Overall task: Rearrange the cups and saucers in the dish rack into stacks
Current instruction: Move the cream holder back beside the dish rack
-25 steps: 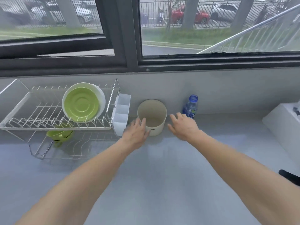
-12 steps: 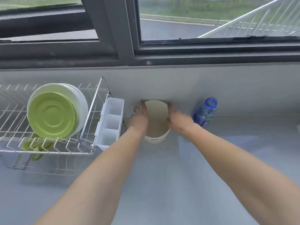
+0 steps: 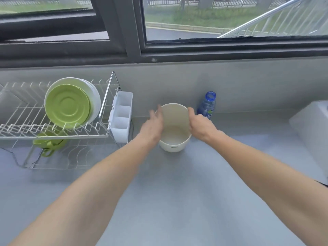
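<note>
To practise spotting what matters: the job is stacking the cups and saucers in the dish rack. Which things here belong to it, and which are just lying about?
Job: dish rack, green saucer, white saucers behind it, green cups on the lower tier.
Lying about: cream tub, blue bottle, white cutlery holder, white box at right.
</note>
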